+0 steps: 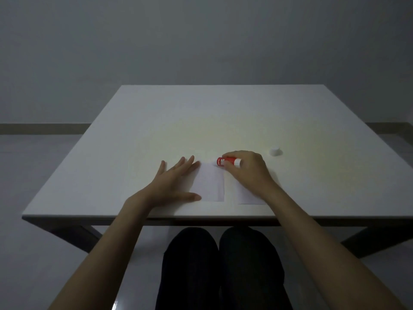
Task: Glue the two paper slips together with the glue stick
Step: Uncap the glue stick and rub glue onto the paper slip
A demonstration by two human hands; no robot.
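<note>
Left hand (173, 182) flat, fingers spread, pinning white paper slip (210, 185).
Right hand (244, 168) grips red glue stick (228, 162); unpinned far corner could crumple under it.

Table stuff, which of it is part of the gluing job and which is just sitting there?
Part of the job: glue stick in the right hand; left paper slip under the left hand; right paper slip; white cap.
Just there: nothing else on the table.

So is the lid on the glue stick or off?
Off. The white cap sits by itself on the table, apart from the red glue stick held lying sideways in the right hand.
</note>
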